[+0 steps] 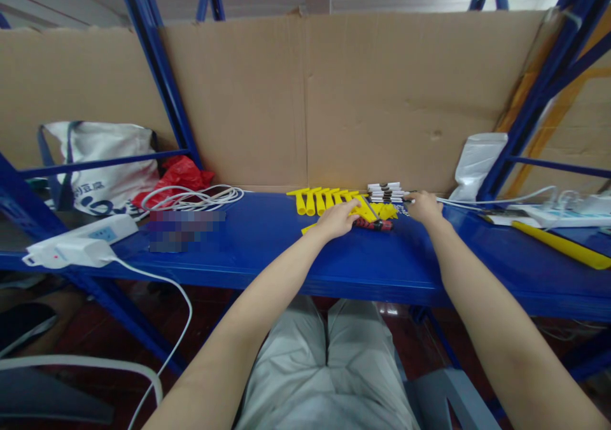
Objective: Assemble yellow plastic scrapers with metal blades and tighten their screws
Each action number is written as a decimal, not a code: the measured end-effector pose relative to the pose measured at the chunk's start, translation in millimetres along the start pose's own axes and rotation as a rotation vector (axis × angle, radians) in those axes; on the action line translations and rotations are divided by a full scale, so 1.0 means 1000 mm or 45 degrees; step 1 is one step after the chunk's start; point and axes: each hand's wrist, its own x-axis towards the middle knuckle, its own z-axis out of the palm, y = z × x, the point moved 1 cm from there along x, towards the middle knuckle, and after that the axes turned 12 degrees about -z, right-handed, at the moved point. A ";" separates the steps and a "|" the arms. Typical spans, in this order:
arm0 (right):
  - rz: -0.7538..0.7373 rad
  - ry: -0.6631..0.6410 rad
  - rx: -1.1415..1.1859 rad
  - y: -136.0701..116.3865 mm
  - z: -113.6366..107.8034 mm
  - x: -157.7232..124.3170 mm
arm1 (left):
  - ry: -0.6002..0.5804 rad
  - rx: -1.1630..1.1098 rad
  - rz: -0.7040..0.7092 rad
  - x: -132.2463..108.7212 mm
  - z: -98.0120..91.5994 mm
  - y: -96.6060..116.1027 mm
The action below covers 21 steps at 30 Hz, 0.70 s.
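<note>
My left hand (338, 219) lies on the blue shelf (267, 252), its fingers stretched over a row of several yellow T-shaped plastic pieces (324, 200). A red and black item (375, 224) lies just right of that hand. My right hand (422, 206) rests beside a small stack of black and white pieces (386, 192), fingers curled toward it; whether it grips anything is hidden.
A cardboard wall (334, 99) backs the shelf. A coil of white cable (195, 196), a red bag (179, 174) and a white tote bag (102, 163) lie left. A white power strip (81, 242) sits at front left. Another power strip (548, 214) and a yellow bar (558, 244) lie right.
</note>
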 end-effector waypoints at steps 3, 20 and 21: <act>0.119 -0.123 -0.014 0.015 0.004 0.000 | -0.016 -0.019 0.029 0.001 0.002 -0.001; 0.109 -0.252 -0.078 0.021 0.014 0.007 | -0.053 -0.067 0.101 0.000 0.003 0.001; 0.110 -0.249 -0.074 0.021 0.013 0.007 | -0.058 -0.066 0.100 0.000 0.003 0.000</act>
